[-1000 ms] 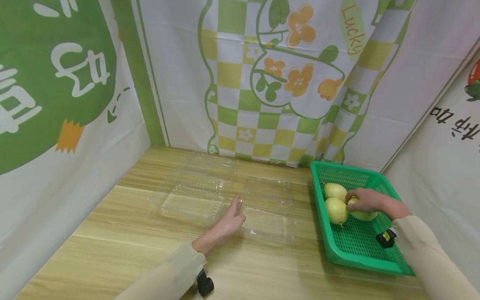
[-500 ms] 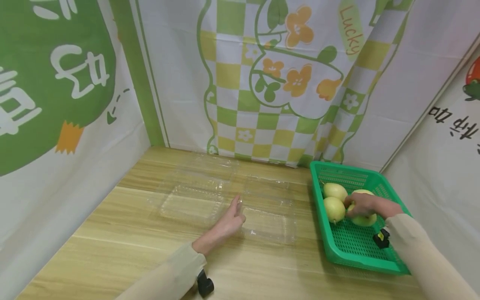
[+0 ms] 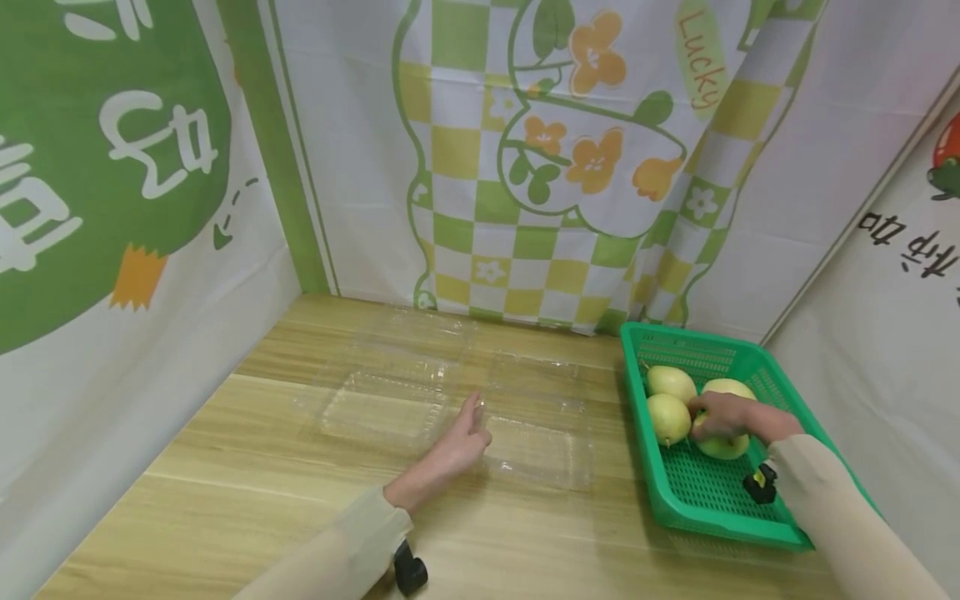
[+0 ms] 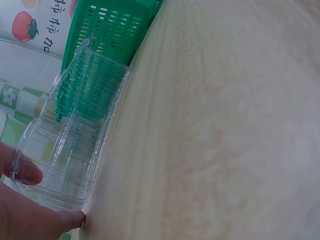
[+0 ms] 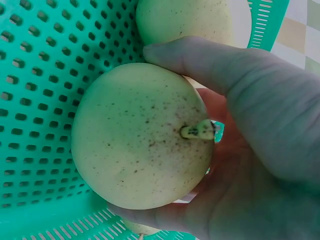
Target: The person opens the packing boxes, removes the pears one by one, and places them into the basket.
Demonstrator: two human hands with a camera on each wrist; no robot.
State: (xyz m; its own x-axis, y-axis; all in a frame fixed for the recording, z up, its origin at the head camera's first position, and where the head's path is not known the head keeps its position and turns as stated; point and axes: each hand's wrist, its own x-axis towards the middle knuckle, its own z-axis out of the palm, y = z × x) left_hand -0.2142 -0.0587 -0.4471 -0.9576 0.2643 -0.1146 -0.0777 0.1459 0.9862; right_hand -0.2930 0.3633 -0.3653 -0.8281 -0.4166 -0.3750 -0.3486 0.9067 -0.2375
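My right hand (image 3: 738, 417) reaches into the green basket (image 3: 750, 529). In the right wrist view, its thumb and fingers curve round a pale yellow-green pear (image 5: 142, 135) with a short stem. Other pears lie close by, one of them (image 3: 669, 419) at the basket's left side. My left hand (image 3: 457, 446) lies on the table with its fingers extended, beside a clear plastic clamshell box (image 3: 528, 454). The left wrist view shows a finger and thumb touching the end of that clear box (image 4: 75, 135). Both hands' far fingers are partly hidden.
A second clear clamshell box (image 3: 382, 408) stands left of my left hand, its lid folded back toward the wall. The wooden table (image 3: 247, 500) meets a printed cloth wall (image 3: 360, 208) at the back. The basket's raised rim surrounds the pears.
My right hand has shifted slightly within the basket, and more of the pear behind it now shows. The pear under its fingers sits slightly nearer. The left hand has stayed put.
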